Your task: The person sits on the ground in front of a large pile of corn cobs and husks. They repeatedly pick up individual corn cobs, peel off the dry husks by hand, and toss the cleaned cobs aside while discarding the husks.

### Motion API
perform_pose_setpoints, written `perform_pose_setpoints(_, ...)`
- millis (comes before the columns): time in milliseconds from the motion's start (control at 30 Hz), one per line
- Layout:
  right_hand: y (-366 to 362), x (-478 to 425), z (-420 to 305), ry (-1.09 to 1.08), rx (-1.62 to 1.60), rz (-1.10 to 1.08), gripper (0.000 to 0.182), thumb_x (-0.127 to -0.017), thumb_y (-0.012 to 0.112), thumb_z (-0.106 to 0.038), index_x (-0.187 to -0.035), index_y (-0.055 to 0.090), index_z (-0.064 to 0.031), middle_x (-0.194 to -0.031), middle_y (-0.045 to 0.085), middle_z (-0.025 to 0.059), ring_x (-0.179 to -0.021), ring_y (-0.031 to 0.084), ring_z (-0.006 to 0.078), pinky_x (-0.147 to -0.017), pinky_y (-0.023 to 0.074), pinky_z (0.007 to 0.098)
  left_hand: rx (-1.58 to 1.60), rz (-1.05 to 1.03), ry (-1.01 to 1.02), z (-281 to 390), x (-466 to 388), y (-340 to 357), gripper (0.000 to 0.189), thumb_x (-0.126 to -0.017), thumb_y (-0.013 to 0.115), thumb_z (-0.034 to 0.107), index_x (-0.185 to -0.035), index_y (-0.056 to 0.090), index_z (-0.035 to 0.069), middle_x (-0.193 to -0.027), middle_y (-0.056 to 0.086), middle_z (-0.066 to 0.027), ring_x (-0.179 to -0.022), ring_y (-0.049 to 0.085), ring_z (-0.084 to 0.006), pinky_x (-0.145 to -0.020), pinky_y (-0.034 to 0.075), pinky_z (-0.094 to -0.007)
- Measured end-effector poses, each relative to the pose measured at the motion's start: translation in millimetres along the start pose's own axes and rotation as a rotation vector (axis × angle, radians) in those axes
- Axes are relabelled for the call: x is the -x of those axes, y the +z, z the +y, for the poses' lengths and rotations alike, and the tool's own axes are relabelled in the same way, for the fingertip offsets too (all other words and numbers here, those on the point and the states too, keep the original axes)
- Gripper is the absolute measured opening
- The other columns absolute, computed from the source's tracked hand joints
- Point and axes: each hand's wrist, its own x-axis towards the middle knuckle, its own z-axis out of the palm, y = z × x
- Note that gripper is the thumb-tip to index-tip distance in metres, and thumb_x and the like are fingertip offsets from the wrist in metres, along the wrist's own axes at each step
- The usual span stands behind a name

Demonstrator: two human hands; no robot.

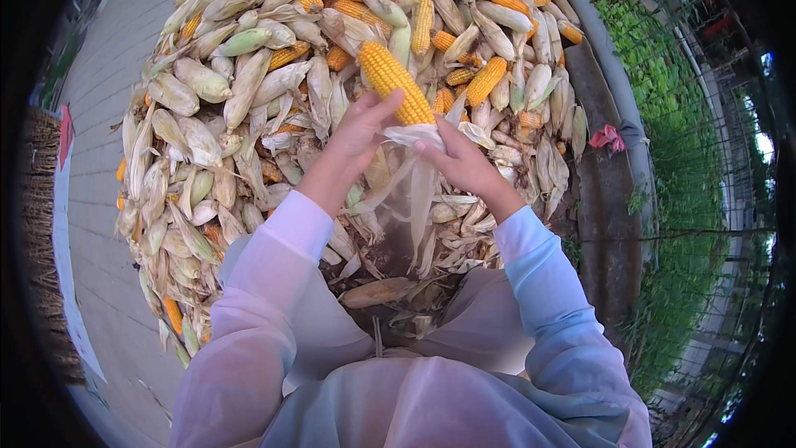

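Both hands hold one ear of corn (393, 84), its yellow kernels bare and its tip pointing up and to the left. My left hand (362, 130) grips the ear's lower left side, with the thumb against the kernels. At its base, my right hand (460, 152) pinches the pale husk (423, 193), whose long strips hang down between my forearms. Beyond and around both hands lies a large heap of corn ears (249, 87), many in dry husks and some bare. A husk-covered ear (377, 292) rests on the ground between my knees.
Paving (102, 211) runs along the left of the heap, with a bundle of dry stalks (43, 242) at the far left. On the right are a grey pipe-like edge (600, 56), a pink cloth (608, 138), green plants (684, 162) and a wire fence (740, 199).
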Motion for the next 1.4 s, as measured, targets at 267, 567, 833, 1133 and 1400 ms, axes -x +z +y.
perform_pose_setpoints(267,1,2,7,0.098,0.018,0.063,0.039,-0.087,0.071,-0.031,-0.117,0.064,-0.0072,-0.095,0.071,0.0116,-0.085,0.068,0.0249,-0.079,0.0517,0.0383,-0.015,-0.159,0.052,-4,7,13,0.039,-0.094,0.071,0.025,-0.126,0.06,0.005,-0.119,0.066,-0.0043,-0.113,0.062,-0.0168,-0.098,0.048,-0.0337)
perform_pose_setpoints(567,22,7,-9,0.106,0.38,0.198,0.034,-0.079,0.069,-0.018,-0.109,0.062,-0.0025,-0.091,0.069,0.0233,-0.084,0.067,0.0426,-0.072,0.0521,0.0477,-0.375,0.087,0.105,-12,6,24,0.035,-0.094,0.07,0.027,-0.115,0.06,0.002,-0.101,0.069,-0.0069,-0.091,0.065,-0.0147,-0.085,0.05,-0.0296)
perform_pose_setpoints(833,32,10,-4,0.11,0.391,0.144,0.042,-0.076,0.067,-0.006,-0.111,0.045,0.0024,-0.088,0.066,0.0265,-0.084,0.065,0.0458,-0.073,0.0506,0.052,-0.437,0.162,0.123,-25,13,28,0.024,-0.085,0.072,0.02,-0.1,0.064,0.003,-0.091,0.067,-0.0044,-0.083,0.064,-0.0133,-0.076,0.05,-0.0294)
perform_pose_setpoints(1133,28,6,15,-0.204,0.534,0.127,0.046,-0.074,0.064,-0.003,-0.113,0.041,0.0055,-0.077,0.062,0.0234,-0.082,0.063,0.0468,-0.106,0.0409,0.0538,-0.472,0.178,0.125,-25,6,18,0.023,-0.081,0.072,0.019,-0.095,0.067,0.001,-0.09,0.068,-0.0057,-0.08,0.065,-0.0139,-0.072,0.051,-0.0287)
perform_pose_setpoints(1400,30,-1,32,-0.259,0.563,0.105,0.047,-0.077,0.064,-0.007,-0.114,0.038,0.0059,-0.072,0.063,0.0216,-0.079,0.064,0.0447,-0.113,0.0297,0.0601,-0.517,0.139,0.119,-24,-2,10,0.024,-0.081,0.073,0.018,-0.097,0.065,0.002,-0.089,0.068,-0.005,-0.082,0.065,-0.0138,-0.077,0.05,-0.0288)
